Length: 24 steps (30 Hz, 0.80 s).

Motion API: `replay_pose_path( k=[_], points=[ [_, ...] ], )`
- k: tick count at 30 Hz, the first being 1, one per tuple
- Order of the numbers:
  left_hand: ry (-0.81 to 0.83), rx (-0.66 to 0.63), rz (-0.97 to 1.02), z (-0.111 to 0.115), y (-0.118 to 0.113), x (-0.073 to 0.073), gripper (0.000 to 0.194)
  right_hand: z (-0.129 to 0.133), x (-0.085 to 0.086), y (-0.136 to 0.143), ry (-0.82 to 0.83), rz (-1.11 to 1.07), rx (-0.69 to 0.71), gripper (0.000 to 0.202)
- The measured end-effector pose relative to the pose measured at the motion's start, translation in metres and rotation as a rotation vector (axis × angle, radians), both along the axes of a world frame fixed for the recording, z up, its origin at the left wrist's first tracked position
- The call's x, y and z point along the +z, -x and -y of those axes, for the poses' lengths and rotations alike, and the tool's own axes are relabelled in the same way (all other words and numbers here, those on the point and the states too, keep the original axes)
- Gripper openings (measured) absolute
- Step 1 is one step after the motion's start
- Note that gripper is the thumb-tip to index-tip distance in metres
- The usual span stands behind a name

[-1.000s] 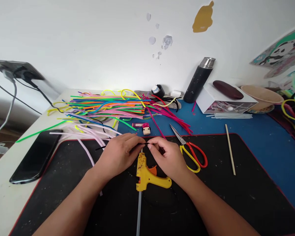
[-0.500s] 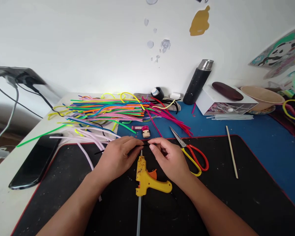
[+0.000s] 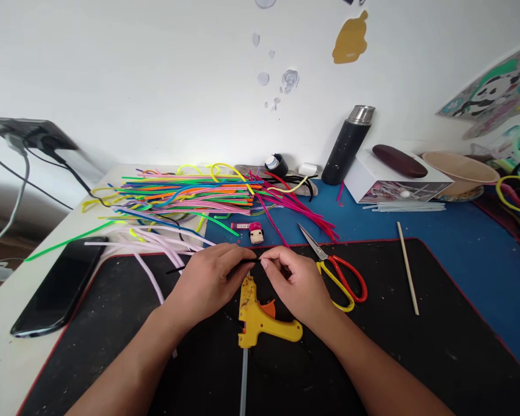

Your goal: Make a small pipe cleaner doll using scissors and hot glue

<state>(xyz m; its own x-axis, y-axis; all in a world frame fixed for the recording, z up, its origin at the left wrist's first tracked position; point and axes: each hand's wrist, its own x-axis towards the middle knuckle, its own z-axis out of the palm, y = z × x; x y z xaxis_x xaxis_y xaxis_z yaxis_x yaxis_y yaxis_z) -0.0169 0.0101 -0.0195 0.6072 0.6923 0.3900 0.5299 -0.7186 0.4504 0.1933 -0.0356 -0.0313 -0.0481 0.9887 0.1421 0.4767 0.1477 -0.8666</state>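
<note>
**Two hands meet on a thin black stem above a glue gun**

Nearest, a translucent glue stick runs out of the back of a yellow glue gun, which lies on a black mat with its nozzle pointing away from the person. Just past the nozzle is the black stem, held roughly level between the hands. The left hand pinches it between thumb and fingers, its free end sticking out beyond the hand's outer side. The right hand pinches the other end with thumb and forefinger, close to the left fingertips; whether the nozzle touches the stem, I cannot tell.

Scissors lie open-handled just beside the right hand, a wooden stick farther right. Beyond the hands sits a small doll-like head with a pink top; behind it spreads a heap of coloured stems. At the wall, a black flask stands beside a white box.
</note>
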Motion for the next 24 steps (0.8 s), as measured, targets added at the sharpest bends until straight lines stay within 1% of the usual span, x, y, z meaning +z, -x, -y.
replay_pose_path(
  k=[3, 7, 12, 16, 24],
  points=[
    [0.009, -0.011, 0.016, 0.0011, -0.0007, 0.0006, 0.017, 0.0002, -0.0001, 0.0005, 0.011, -0.004, -0.002, 0.018],
    [0.003, -0.018, 0.012, 0.0015, -0.0014, 0.0006, 0.012, 0.0005, 0.0007, 0.0009, 0.022, -0.014, -0.001, 0.018],
    [0.022, 0.012, 0.028, 0.0008, 0.0000, -0.0011, 0.010, 0.0001, -0.0007, -0.0009, 0.028, -0.066, -0.024, 0.019],
    [0.014, 0.014, 0.026, 0.0005, 0.0005, -0.0014, 0.011, -0.0005, -0.0029, -0.0012, 0.024, -0.097, -0.048, 0.019],
    [-0.004, 0.001, 0.036, 0.0015, -0.0009, -0.0012, 0.010, -0.0003, -0.0022, 0.0003, 0.024, -0.031, -0.017, 0.016]
  ],
)
